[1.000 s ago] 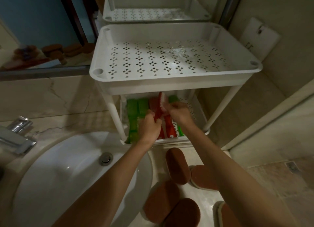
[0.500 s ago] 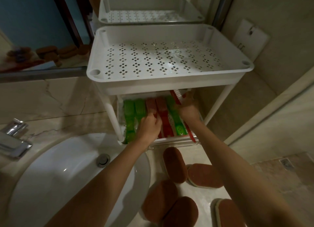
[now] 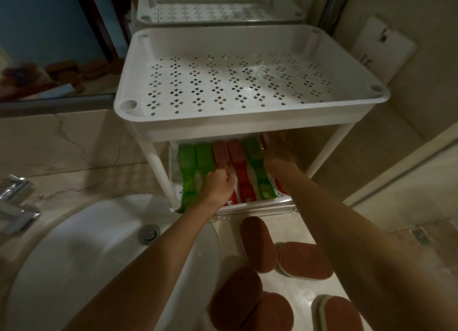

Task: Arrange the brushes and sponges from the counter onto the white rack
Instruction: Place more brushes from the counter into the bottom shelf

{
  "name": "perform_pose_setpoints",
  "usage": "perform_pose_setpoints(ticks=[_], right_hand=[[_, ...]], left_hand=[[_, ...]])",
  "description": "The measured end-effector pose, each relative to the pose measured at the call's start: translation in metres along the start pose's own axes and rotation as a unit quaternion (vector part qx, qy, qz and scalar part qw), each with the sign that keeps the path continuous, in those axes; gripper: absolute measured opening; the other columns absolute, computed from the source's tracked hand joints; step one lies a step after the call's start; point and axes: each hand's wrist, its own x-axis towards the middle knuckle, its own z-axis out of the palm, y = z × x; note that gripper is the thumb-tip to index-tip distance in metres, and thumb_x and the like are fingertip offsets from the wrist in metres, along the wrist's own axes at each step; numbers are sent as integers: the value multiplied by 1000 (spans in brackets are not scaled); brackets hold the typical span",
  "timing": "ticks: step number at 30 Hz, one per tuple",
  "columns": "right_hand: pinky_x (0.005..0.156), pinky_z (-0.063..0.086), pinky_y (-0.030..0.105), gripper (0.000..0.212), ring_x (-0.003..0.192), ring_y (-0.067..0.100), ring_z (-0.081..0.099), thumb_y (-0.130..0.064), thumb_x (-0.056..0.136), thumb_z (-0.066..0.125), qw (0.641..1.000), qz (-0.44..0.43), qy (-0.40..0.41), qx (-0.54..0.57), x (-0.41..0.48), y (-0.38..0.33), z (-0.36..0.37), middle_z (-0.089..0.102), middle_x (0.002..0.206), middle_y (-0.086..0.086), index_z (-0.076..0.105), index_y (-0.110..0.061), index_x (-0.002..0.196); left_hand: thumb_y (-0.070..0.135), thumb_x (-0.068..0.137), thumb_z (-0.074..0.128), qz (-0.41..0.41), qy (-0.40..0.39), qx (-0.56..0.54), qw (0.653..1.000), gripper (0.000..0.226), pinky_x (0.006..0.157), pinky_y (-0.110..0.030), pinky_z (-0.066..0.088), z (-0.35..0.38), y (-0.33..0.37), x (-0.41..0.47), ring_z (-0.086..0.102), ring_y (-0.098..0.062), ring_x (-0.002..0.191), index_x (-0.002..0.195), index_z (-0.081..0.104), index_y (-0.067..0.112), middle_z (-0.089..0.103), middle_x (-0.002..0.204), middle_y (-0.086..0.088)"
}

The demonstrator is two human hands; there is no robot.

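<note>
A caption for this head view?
Left hand and right hand tidy brushes on the lower rack shelf; brown sponges lie on the counter.

The red brush [image 3: 263, 141], held upright at the frame's centre a second ago, is now laid at the row's right end under the right hand [image 3: 278, 149].

We take this for a home bathroom. A white washbasin [image 3: 74, 268] with a metal drain plug [image 3: 148, 232] is sunk into the pale marbled worktop [image 3: 81, 179]. A chrome tap [image 3: 14, 206] stands at the worktop's left edge and a mirror [image 3: 49, 33] runs along its back edge. Beige tiles cover the wall [image 3: 409, 145] and the floor [image 3: 441, 231], where a small drain grate [image 3: 418, 235] sits.
</note>
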Motion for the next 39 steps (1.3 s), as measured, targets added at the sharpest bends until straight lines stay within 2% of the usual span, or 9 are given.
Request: perform_pose_setpoints(ticks=[3,6,9,16,22,26,30,35,39], right_hand=[[101,43,47,48,126,34,44,-29,92,50,1000,-4,-16,3,2,2,1,43,136,14,34,-12,134],[101,41,41,44,128,32,44,-25,95,47,999,18,12,26,2,3,4,44,137,15,35,-8,134],[106,41,42,41,129,32,44,-17,100,31,1000,12,-3,22,-4,4,7,44,139,18,32,-6,139],[106,38,41,63,137,33,35,-12,100,34,998,29,-22,-55,-17,5,20,23,153,21,-4,-8,150],[97,44,44,63,125,37,47,-14,97,39,997,0,39,-60,-39,0,18,37,143,24,5,-6,149],[85,48,45,49,110,40,56,-16,93,46,996,-52,71,35,-75,-14,8,54,125,25,35,-3,139],[86,43,41,37,109,39,55,-11,88,50,983,-102,101,114,-125,-35,13,54,122,21,52,-3,124],[81,41,35,27,99,36,61,-3,85,52,975,-131,41,177,-192,-63,37,66,104,22,60,0,111],[80,44,30,28,98,31,63,-7,88,51,969,-137,-48,199,-254,-113,71,68,103,15,61,-7,114]], left_hand=[[10,94,40,-10,-10,-5,1000,26,60,-29,43,2,-4,3,59,-24,73,110,59,2,67,93,-16],[8,94,41,-17,-17,-22,999,27,85,-36,50,5,-7,5,61,-31,102,113,59,2,64,115,-19],[8,93,41,-18,-22,-25,999,27,85,-37,49,7,-8,6,61,-32,102,113,58,2,63,116,-19],[7,95,41,-22,-29,-39,999,28,85,-34,48,6,-10,6,61,-30,105,116,58,3,62,119,-18],[2,94,39,-6,15,-71,997,27,73,-30,47,-3,-8,-2,59,-25,90,114,58,1,64,110,-18],[2,93,41,-2,47,-101,994,27,84,-26,44,-17,-4,-23,60,-27,106,113,59,1,65,112,-16],[5,93,45,19,84,-105,991,23,81,-23,42,-45,-17,-70,61,-22,101,109,61,3,66,107,-11],[7,91,48,-37,170,-116,978,23,78,-25,44,-84,-70,-144,63,-25,96,108,63,6,69,105,-12],[10,90,50,-113,201,-139,963,20,79,-26,46,-115,-135,-189,64,-25,95,104,64,9,68,106,-12]])
